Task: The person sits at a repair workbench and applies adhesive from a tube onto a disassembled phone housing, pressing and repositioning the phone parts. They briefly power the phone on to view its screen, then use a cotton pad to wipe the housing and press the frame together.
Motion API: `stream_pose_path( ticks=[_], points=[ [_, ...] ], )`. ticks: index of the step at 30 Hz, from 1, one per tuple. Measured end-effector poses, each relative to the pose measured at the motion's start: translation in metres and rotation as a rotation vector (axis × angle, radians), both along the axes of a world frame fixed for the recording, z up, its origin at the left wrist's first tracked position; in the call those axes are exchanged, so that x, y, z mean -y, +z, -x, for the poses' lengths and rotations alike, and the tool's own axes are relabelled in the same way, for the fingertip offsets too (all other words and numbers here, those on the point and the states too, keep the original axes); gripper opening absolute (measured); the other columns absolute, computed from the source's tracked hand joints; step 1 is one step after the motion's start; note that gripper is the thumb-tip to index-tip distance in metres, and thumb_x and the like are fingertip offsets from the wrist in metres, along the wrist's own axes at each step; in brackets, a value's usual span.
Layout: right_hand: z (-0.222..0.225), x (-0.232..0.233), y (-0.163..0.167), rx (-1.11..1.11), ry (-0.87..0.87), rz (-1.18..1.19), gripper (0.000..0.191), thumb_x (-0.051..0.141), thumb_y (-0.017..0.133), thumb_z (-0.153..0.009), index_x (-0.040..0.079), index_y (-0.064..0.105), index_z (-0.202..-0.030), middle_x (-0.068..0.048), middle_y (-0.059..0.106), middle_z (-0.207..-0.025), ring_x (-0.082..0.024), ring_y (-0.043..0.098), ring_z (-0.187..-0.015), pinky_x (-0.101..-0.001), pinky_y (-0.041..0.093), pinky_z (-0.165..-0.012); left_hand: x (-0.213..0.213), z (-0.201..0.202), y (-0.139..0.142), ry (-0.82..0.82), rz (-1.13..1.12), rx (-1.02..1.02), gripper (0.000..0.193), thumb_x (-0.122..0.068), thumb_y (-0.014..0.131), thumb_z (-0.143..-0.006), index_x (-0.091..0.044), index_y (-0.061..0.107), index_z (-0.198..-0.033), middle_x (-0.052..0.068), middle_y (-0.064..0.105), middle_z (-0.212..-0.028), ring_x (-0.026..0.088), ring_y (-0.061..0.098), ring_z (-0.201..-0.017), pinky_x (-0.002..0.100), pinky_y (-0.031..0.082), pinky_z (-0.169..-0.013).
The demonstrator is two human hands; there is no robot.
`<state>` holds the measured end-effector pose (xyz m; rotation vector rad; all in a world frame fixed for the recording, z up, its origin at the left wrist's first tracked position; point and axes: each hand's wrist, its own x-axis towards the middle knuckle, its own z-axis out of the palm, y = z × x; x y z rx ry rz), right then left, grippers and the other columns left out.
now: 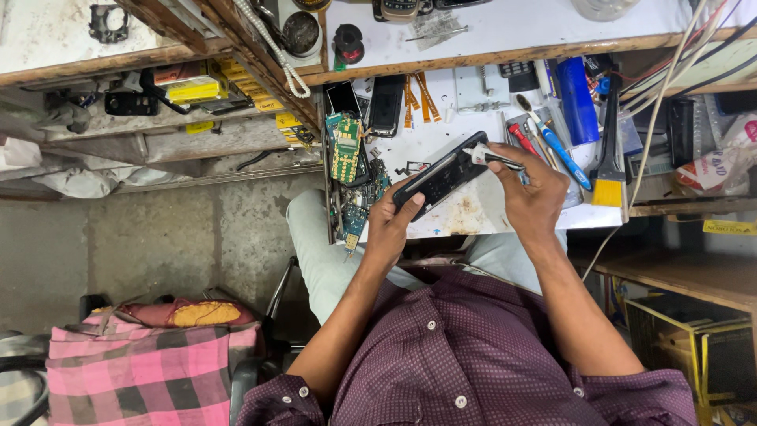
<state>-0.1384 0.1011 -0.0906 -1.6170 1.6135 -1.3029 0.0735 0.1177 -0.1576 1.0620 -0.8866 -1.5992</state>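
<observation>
Gripping black phone [438, 177] in left hand [388, 229], right hand [530, 189] pinching tweezers [497, 158]

I see the phone [440, 176] at the frame's centre, lying slantwise over the tabletop [473, 209], between my left hand [388, 229] below it to the left and my right hand [530, 189] at its upper right end. Circuit boards [347, 150] lie left of the phone at the tabletop's left edge. Another phone [386, 105] rests above it. A brush [609, 170] and screwdrivers [552, 146] lie to the right. A shelf [489, 31] runs along the top. A folded cloth [146, 371] sits at lower left.
</observation>
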Motion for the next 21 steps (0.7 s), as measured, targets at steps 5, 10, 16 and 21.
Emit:
stream_pose_path(
  ticks=[5,10,16,21],
  points=[
    [-0.0017,-0.0008,0.0006,-0.041,0.015,0.024,0.026,-0.005,0.077,-0.093,0.0,0.074,-0.118,-0.014,0.076,-0.117,-0.02,0.074,-0.111,-0.0293,0.057,-0.097,0.0003,0.0013,-0.0001,-0.001,0.017,0.009,0.041,-0.017,0.068,-0.101,0.003,0.062,-0.137,0.01,0.072,-0.123,0.013,0.066,-0.111,0.028,0.051,-0.101],
    [-0.0013,0.0,0.0003,0.004,-0.01,-0.012,0.026,-0.004,0.076,-0.094,0.001,0.074,-0.12,-0.013,0.077,-0.118,-0.02,0.075,-0.107,-0.0284,0.058,-0.093,-0.0005,0.0011,-0.0016,0.0,0.013,0.027,0.041,-0.018,0.068,-0.101,0.003,0.063,-0.136,0.01,0.072,-0.122,0.013,0.065,-0.11,0.028,0.051,-0.1],
    [-0.0014,-0.0007,0.0007,-0.018,-0.002,0.017,0.026,-0.005,0.077,-0.094,0.0,0.074,-0.119,-0.014,0.076,-0.118,-0.019,0.075,-0.108,-0.0294,0.058,-0.093,-0.0007,0.0023,-0.002,0.004,0.016,0.004,0.042,-0.019,0.068,-0.101,0.003,0.063,-0.136,0.009,0.072,-0.122,0.013,0.065,-0.11,0.028,0.051,-0.1],
    [0.0017,-0.0018,0.0011,-0.05,0.016,0.055,0.026,-0.006,0.076,-0.094,0.0,0.074,-0.119,-0.014,0.076,-0.118,-0.02,0.074,-0.11,-0.0302,0.058,-0.096,-0.0017,0.0031,-0.0029,0.002,0.01,0.034,0.041,-0.019,0.068,-0.101,0.003,0.063,-0.136,0.009,0.072,-0.121,0.013,0.065,-0.109,0.028,0.051,-0.099]
  ],
)
